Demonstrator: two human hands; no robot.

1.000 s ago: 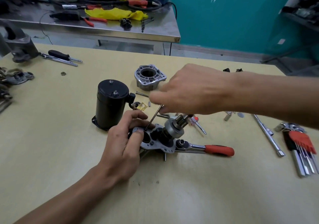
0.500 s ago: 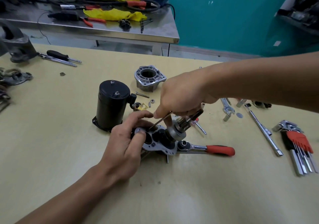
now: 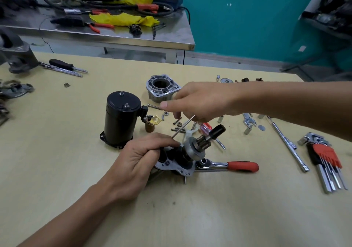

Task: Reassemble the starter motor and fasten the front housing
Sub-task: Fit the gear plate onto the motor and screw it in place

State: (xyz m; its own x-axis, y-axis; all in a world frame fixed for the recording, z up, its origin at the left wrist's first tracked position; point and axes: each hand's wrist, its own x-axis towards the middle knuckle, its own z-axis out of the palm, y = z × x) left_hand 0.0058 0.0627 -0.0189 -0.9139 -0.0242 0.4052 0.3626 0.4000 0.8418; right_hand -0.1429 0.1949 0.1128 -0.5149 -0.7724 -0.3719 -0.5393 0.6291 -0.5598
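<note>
Left hand curled round mounting plate at table centre, steadying it with pinion shaft up toward 1 o'clock. Right hand pinches thin bolt, tip slanting to 7 o'clock at plate. Front housing parked at 12, motor body at 10. Bolt tip behind my fingers, probably not yet seated.

A repair workshop: hex keys, a ratchet and loose bolts litter the table; a steel bench sits upper left.

No text, label, brand or number is readable on any tool, part or surface anywhere in the frame.
</note>
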